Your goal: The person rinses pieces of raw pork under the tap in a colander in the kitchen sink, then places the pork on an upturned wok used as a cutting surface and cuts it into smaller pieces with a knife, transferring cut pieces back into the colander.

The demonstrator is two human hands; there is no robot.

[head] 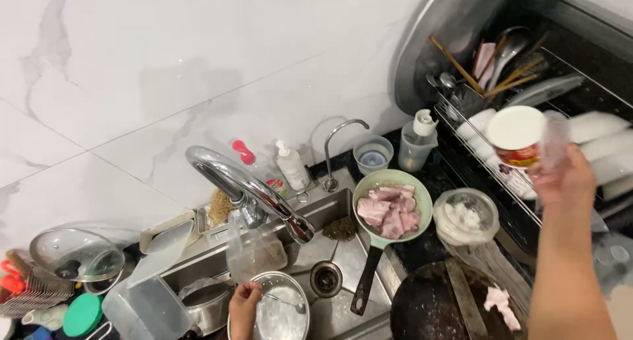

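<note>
Two bare hands and one long forearm are seen from above. The right hand [568,175] is shown from the back, and its forearm is uncovered along the whole visible length down to the lower edge of the view; no sleeve reaches into view on it. Of the left hand [244,308] only the back, the knuckles and a short stretch of wrist are shown, also uncovered. Whether rings are worn cannot be told at this size.
</note>
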